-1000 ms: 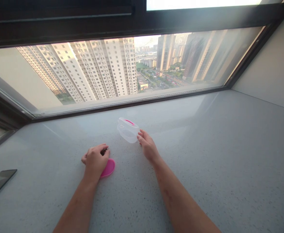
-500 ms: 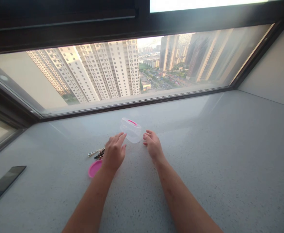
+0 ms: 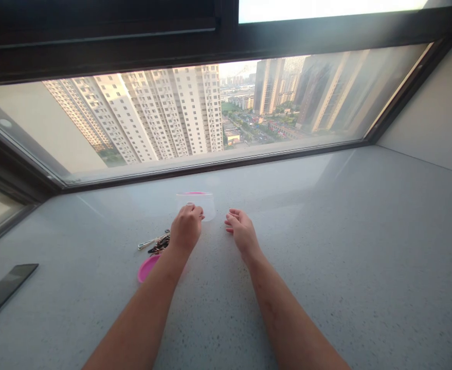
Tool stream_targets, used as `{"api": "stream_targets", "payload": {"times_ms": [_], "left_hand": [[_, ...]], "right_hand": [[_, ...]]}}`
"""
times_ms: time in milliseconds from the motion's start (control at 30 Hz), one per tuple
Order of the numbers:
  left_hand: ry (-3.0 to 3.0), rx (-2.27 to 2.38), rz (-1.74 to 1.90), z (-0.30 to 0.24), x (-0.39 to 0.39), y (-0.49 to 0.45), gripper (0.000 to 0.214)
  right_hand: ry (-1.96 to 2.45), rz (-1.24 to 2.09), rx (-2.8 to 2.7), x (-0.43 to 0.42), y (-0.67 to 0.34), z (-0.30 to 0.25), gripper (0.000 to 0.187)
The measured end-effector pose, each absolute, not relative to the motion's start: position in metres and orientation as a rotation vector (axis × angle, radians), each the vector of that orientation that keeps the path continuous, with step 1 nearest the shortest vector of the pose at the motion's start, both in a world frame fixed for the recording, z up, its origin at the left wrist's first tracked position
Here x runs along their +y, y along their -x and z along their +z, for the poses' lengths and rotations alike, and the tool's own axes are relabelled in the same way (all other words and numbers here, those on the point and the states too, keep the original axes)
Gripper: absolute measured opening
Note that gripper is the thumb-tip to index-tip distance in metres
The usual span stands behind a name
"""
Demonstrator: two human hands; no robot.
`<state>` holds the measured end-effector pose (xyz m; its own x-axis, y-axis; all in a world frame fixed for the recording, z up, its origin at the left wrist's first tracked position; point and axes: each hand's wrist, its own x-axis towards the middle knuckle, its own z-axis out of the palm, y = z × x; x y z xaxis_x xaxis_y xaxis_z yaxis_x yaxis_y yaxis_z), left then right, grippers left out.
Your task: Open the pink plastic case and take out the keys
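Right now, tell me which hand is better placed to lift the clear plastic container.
Left, probably: the left hand is at the clear plastic container, its fingers seemingly on the near side. The right hand sits apart, off to the container's right, not touching it.

Grey stone sill (image 3: 326,231), blk window frame (image 3: 94,51) (hi-rise apts (image 3: 187,108) outside), pale wall (image 3: 430,113)
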<state>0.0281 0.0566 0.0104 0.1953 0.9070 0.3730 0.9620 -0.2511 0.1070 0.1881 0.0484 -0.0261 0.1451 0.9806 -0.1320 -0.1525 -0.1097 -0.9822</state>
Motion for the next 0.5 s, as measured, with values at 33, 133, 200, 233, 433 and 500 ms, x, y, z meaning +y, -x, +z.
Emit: {"api": "stream_targets", "payload": {"times_ms": [33, 133, 200, 233, 433, 500], "left_hand": [[2.298, -1.833, -0.548, 0.011, 0.058, -0.024, 0.011], [2.292, -1.856, -0.539, 0.014, 0.062, -0.007, 0.017], [2.314, -1.859, -0.528, 0.016, 0.065, 0.005, 0.021], [2.322, -1.859, -0.528, 0.018, 0.066, 0.01, 0.022], [2.391, -1.833, -0.525, 0.033, 0.045, 0.026, 0.03], [2.356, -1.835, -0.549, 0.033, 0.022, 0.023, 0.03]], "right_hand": [[1.261, 1.246, -0.933, 0.048, -0.188, -0.026, 0.043], [1.26, 1.246, -0.942, 0.047, -0.188, -0.026, 0.044], [1.254, 1.243, -0.936, 0.047, -0.188, -0.026, 0.043], [1.252, 1.241, -0.933, 0.047, -0.188, -0.026, 0.043], [1.24, 1.243, -0.894, 0.048, -0.189, -0.025, 0.043], [1.239, 1.239, -0.878, 0.048, -0.189, -0.025, 0.044]]}}
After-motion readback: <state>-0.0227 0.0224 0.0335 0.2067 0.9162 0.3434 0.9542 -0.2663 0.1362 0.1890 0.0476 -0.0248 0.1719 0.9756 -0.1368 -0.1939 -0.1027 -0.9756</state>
